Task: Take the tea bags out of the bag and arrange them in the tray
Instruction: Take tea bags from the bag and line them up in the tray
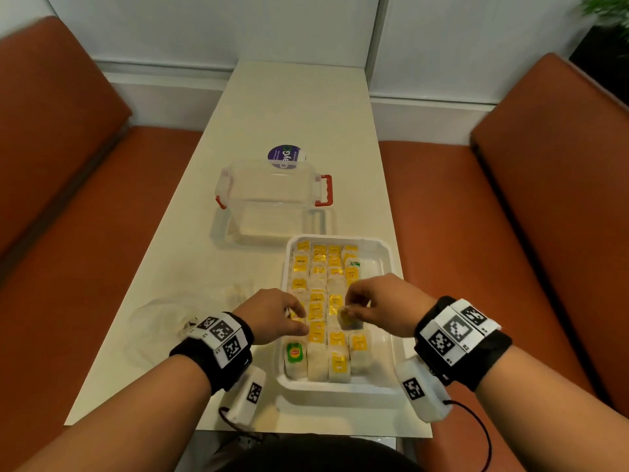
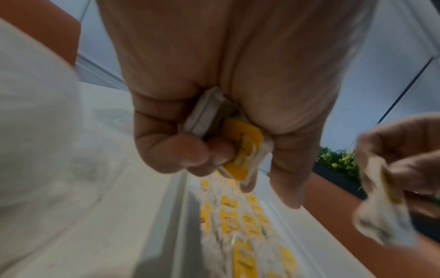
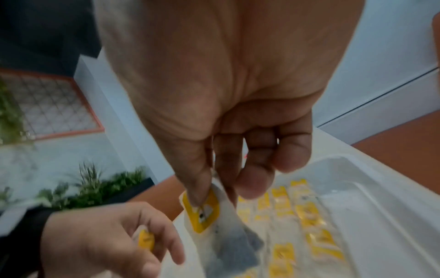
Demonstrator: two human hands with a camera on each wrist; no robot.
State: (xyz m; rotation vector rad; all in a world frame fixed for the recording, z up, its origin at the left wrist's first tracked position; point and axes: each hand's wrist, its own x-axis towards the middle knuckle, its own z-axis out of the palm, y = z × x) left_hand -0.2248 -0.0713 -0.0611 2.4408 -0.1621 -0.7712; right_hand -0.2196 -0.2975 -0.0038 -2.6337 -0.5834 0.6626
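A white tray [image 1: 384,260] on the table holds several rows of tea bags [image 1: 318,267] with yellow tags, one green-tagged [image 1: 294,353] at the near left. My left hand [image 1: 294,316] hovers over the tray's left side, its fingers curled round a few tea bags [image 2: 243,150]. Over the tray's middle, my right hand [image 1: 350,310] pinches a single tea bag [image 1: 349,320] by its yellow tag [image 3: 202,212] between thumb and forefinger, and the bag hangs down. A crumpled clear plastic bag [image 1: 163,315] lies on the table left of the tray.
A clear plastic box [image 1: 272,195] with red latches stands just beyond the tray, a purple round label [image 1: 284,156] behind it. Orange bench seats [image 1: 476,267] flank the narrow cream table [image 1: 289,107]. The tray's right strip [image 1: 376,267] is bare.
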